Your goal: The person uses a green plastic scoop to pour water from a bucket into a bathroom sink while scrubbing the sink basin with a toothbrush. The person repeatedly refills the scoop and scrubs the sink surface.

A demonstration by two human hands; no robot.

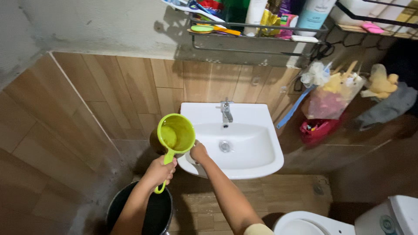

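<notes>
My left hand (160, 171) grips the handle of a lime-green plastic water dipper (176, 134), held upright beside the left edge of the white wall sink (254, 117). The dipper's cup has some water in it. My right hand (199, 152) rests on the sink's front left rim, fingers curled against it; I cannot see anything in it. A chrome tap (226, 111) stands at the back of the basin, above the drain (225, 146).
A black bucket (159, 213) stands on the floor below my left arm. A white toilet (348, 219) is at the lower right. A wire shelf (261, 28) with bottles and toiletries hangs above the sink. Plastic bags (331, 98) hang at right.
</notes>
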